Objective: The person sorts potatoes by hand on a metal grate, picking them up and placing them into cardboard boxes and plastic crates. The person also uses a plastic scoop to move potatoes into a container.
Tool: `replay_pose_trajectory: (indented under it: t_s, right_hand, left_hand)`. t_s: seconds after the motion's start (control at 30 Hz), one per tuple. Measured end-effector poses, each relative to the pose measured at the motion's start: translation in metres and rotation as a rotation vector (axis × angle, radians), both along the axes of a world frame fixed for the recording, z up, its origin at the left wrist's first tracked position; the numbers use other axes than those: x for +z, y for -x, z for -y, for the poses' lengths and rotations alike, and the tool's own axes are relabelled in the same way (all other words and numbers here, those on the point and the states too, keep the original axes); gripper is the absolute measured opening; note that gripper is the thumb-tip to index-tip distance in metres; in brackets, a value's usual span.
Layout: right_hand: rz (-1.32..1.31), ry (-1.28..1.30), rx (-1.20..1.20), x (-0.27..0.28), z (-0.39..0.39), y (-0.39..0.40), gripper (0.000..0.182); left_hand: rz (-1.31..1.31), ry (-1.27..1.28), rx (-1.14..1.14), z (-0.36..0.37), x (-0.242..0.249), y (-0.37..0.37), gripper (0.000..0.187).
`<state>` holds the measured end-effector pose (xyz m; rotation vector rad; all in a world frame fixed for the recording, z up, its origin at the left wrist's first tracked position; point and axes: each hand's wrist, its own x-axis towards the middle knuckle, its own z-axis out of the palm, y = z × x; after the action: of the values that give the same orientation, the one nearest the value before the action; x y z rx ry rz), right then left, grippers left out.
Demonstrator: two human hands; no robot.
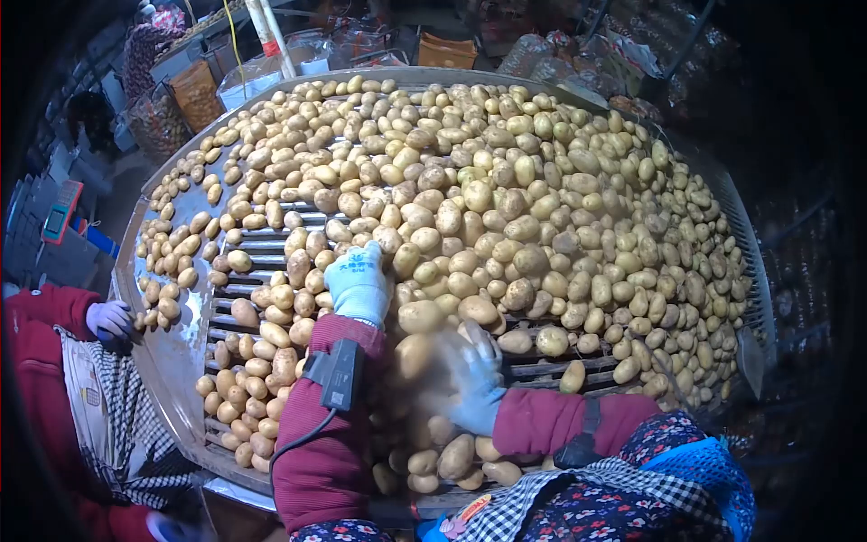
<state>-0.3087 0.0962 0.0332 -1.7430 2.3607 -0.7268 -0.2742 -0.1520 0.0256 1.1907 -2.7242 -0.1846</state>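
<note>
Hundreds of oval, yellow-brown potatoes (510, 203) cover a wide slatted metal table (176, 361), a small group resting beside a co-worker's pale gloved hand (110, 320) at its left rim. A careless push there could send some over the edge.

The left hand (357, 285), in a white-and-blue glove, reaches in palm down among the potatoes. A thin black cable (302, 441) loops from the dark rectangular device (339, 378) on its maroon sleeve; swinging the arm close to the pile could snag it. Potatoes lie against both sides of this glove and beyond its fingertips; the back of the hand hides whether they close on one.

Between the hands, a large motion-blurred potato (415, 357) sits just left of the right hand's fingers. The right hand (474, 379), in a light-blue glove, has its fingers spread and looks open, though blur leaves contact uncertain. Fingertips could catch in the dark gaps between the slats just beside them, and sweeping too hard could bruise potatoes against the bars.
</note>
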Motion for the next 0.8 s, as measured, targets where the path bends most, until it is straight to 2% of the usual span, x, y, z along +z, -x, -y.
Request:
replay_pose_trajectory:
  t_s: [0.1,0.17,0.23,0.3,0.37,0.4,0.43,0.5,0.53,0.57,0.63,0.67,0.7,0.77,0.8]
  right_hand:
    - [-0.076,-0.049,-0.006,0.000,0.006,-0.004,0.095]
    - [-0.138,-0.171,-0.006,0.002,0.016,-0.003,0.095]
    - [-0.146,-0.278,0.061,0.013,0.026,0.000,0.095]
    - [-0.183,-0.143,0.049,0.018,0.037,-0.003,0.091]
    - [-0.188,-0.058,0.100,0.005,0.060,-0.002,0.089]
    - [-0.191,0.038,0.094,0.000,0.075,-0.004,0.088]
    - [-0.176,0.026,0.101,-0.009,0.092,-0.008,0.088]
    - [-0.349,0.019,0.057,-0.041,0.135,-0.025,0.090]
    - [-0.168,-0.027,0.048,-0.030,0.149,-0.030,0.087]
    - [0.010,-0.076,0.042,-0.015,0.164,-0.032,0.085]
    - [-0.075,-0.167,0.139,-0.012,0.187,-0.032,0.079]
    - [-0.091,-0.135,0.136,-0.011,0.196,-0.037,0.080]
    - [-0.111,-0.099,0.133,-0.011,0.205,-0.040,0.080]
    - [-0.011,-0.117,0.136,-0.013,0.231,-0.036,0.081]
    - [-0.031,-0.163,0.151,-0.010,0.241,-0.034,0.083]
  left_hand:
    - [-0.119,-0.063,-0.054,0.007,0.001,-0.007,0.030]
    - [-0.253,-0.256,0.095,0.022,0.001,-0.013,0.032]
    - [-0.686,-0.568,0.152,0.050,-0.018,-0.037,0.027]
    - [-1.075,-0.928,0.181,0.032,0.030,-0.069,0.028]
    - [-1.286,-0.946,0.165,0.016,0.047,-0.103,0.026]
    - [-1.389,-0.974,0.118,0.010,0.050,-0.121,0.035]
    - [-1.513,-1.003,0.084,0.001,0.054,-0.138,0.047]
    - [-1.643,-1.133,-0.066,-0.008,0.045,-0.183,0.056]
    - [-1.714,-1.051,0.086,-0.027,0.058,-0.191,0.057]
    - [-1.738,-1.065,0.056,-0.030,0.059,-0.208,0.055]
    - [-1.768,-0.925,0.199,-0.067,0.062,-0.223,0.055]
    - [-1.696,-0.785,0.117,-0.076,0.042,-0.238,0.057]
    - [-1.603,-0.737,0.133,-0.088,0.042,-0.249,0.058]
    - [-1.769,-0.845,0.216,-0.110,0.042,-0.254,0.059]
    - [-1.744,-0.794,0.320,-0.120,0.034,-0.259,0.055]
